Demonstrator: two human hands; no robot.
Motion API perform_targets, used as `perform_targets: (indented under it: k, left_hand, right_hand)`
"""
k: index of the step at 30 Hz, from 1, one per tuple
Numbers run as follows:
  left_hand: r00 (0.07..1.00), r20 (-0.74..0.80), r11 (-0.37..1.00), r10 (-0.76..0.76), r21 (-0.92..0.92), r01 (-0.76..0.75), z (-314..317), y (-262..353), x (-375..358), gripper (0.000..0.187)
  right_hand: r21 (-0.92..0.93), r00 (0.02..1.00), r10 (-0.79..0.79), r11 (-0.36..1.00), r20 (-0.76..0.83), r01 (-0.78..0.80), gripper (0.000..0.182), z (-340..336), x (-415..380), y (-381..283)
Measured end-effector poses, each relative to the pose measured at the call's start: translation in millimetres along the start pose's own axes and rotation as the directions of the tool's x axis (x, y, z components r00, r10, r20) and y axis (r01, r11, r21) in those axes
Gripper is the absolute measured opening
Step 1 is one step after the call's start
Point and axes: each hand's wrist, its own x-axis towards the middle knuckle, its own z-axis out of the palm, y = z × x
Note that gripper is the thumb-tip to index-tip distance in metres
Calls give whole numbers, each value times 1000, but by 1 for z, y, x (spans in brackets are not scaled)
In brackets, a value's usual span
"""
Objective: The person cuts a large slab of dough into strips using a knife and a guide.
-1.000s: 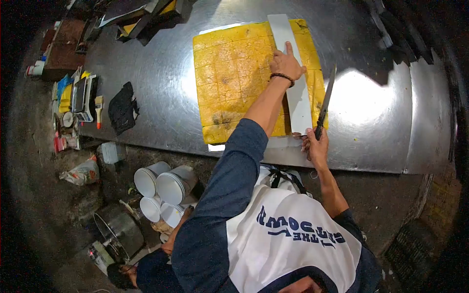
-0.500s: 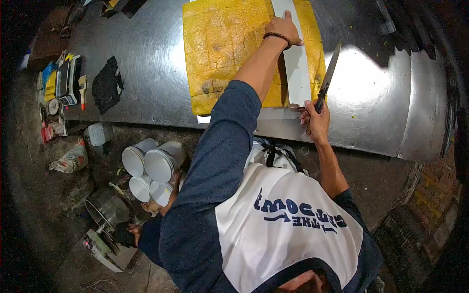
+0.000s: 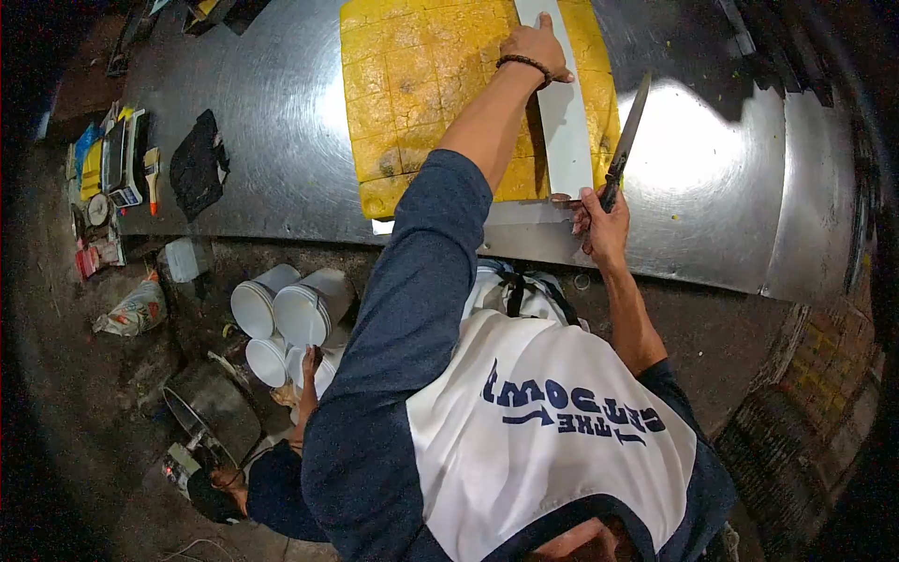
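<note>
A large slab of yellow dough (image 3: 403,112), scored into squares, lies on the metal table. Across its right part runs a long flat white strip (image 3: 567,122). My left hand (image 3: 538,49) grips this strip near its far end, thumb on the right edge and one finger stretched along it. At the near end, my right hand (image 3: 604,225) is closed round the dark handle of a long knife (image 3: 629,136), its blade pointing up and away beside the slab's right edge. The right thumb is at the strip's near end.
On the metal table (image 3: 272,187) at left are a black cloth (image 3: 199,169), a brush (image 3: 152,178) and a scale (image 3: 126,159). White buckets (image 3: 302,314) and a large metal bowl (image 3: 217,407) stand below. Another person's hand (image 3: 311,365) is beside the buckets.
The view has shifted slightly. My hands keep nearly the same places on the strip and knife. The other person's head has moved lower, and their hand now shows against a bucket.
</note>
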Motion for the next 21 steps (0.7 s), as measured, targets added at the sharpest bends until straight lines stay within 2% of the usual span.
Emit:
perform_targets:
  k: [1,3,6,7,10,12,13,14,15,16,18,19,21]
  left_hand:
    - [1000,3,1000,8,2,-8,-1,0,1,126]
    - [994,108,999,-20,47,15,-4,1,3,126]
    - [972,233,994,24,95,-47,-15,-2,7,137]
    - [964,260,994,52,82,-75,-25,-1,2,139]
    - [962,249,983,113,116,-145,-32,-2,0,137]
    - [957,256,976,138,127,-175,-35,-2,-2,137]
    - [948,276,968,157,146,-203,-39,-1,-3,137]
    - [943,310,983,117,97,-154,-42,0,-4,138]
    - [936,345,994,75,49,-98,-46,3,-3,139]
    - [931,353,991,87,66,-117,-46,2,-2,139]
    - [941,323,995,104,-23,-101,-37,-7,1,140]
    - [944,316,994,98,12,-108,-36,-6,2,140]
    - [941,325,995,89,18,-100,-36,-6,3,140]
  right_hand:
    - [5,1000,1,1000,-8,-1,26,0,0,0]
    - [-44,1000,20,999,6,-20,28,-3,1,1]
    - [-13,999,-28,1000,-28,28,29,0,-4,-8]
    - [-69,997,-33,997,-65,29,27,-3,-7,-9]
    - [-104,986,46,993,-161,-63,23,-23,-14,-23]
    - [-30,965,79,996,-248,-89,21,-38,-13,-20]
    - [12,967,31,1000,-254,-29,22,-50,-9,-13]
    - [49,965,-22,998,-261,36,24,-59,-5,-6]
    - [83,963,-21,996,-269,45,30,-66,-2,0]
    - [105,959,-12,994,-283,44,30,-68,0,0]
    - [95,950,-42,993,-311,75,32,-69,4,-4]
    - [112,948,-34,991,-316,73,32,-67,5,-4]
    - [28,955,-109,992,-274,121,34,-62,13,-7]
